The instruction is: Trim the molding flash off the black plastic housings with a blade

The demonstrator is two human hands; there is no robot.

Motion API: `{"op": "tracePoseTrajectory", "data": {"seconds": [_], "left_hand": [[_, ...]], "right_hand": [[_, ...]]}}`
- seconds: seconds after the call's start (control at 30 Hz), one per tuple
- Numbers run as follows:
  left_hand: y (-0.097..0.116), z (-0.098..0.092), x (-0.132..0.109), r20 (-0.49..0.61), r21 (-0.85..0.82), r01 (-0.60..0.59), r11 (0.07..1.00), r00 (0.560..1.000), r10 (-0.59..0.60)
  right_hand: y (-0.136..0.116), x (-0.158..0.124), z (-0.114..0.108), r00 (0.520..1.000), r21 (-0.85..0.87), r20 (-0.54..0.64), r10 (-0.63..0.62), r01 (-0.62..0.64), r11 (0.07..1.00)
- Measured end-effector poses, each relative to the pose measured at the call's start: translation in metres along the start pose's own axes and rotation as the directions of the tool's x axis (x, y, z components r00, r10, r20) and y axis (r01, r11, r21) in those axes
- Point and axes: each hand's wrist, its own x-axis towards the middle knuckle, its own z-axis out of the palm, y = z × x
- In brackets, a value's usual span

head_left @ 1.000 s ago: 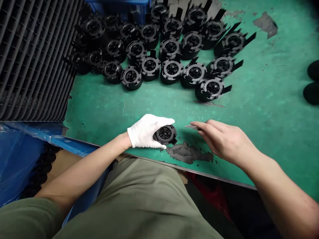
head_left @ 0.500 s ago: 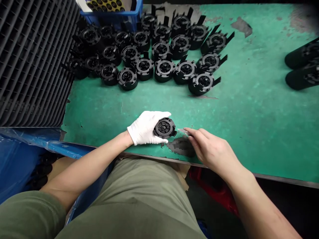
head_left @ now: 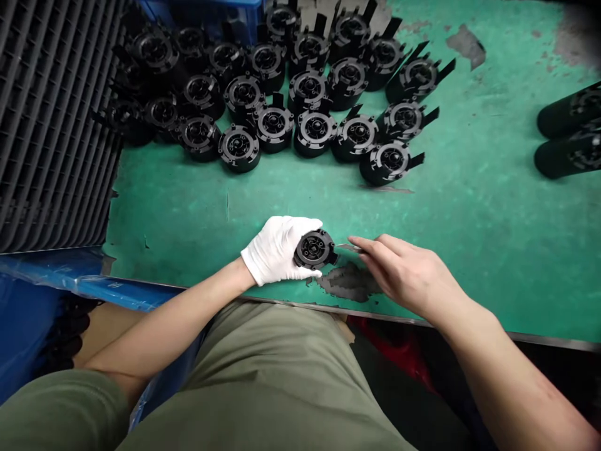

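Note:
My left hand, in a white glove, grips a round black plastic part just above the near edge of the green table. My bare right hand pinches a thin metal blade whose tip meets the right side of that part. Both hands are closed. A scraped dark patch on the table lies just below the blade.
Several more black round parts stand in rows at the back of the table. A dark ribbed panel fills the left. Two black cylinders lie at the right edge. Blue plastic sheeting sits lower left.
My right hand has moved left, bringing the blade from apart to touching the part's side. My left hand keeps its hold and has tilted the part slightly.

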Motion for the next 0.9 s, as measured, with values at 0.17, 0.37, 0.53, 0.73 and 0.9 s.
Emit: {"op": "tracePoseTrajectory", "data": {"seconds": [0.17,0.37,0.53,0.73,0.9], "left_hand": [[0.003,0.003,0.001,-0.091,0.099,0.112,0.989,0.99,-0.103],[-0.005,-0.001,0.007,0.032,0.122,-0.056,0.991,0.998,0.052],[-0.016,-0.005,0.018,0.036,0.009,-0.143,0.99,0.989,0.143],[-0.017,-0.002,0.018,0.022,-0.045,-0.123,0.991,0.992,0.124],[-0.017,-0.001,0.015,-0.021,0.019,-0.168,0.986,0.985,0.169]], "right_hand": [[-0.039,-0.014,0.012,0.989,0.104,-0.049,0.139,-0.134,0.986],[-0.07,-0.015,0.045,0.954,-0.127,-0.14,0.266,-0.284,0.95],[-0.064,-0.015,0.045,0.936,-0.233,-0.158,0.315,-0.345,0.909],[-0.071,-0.013,0.031,0.962,-0.309,-0.075,0.263,-0.273,0.911],[-0.073,-0.011,0.025,0.951,-0.348,-0.021,0.308,-0.295,0.89]]}}
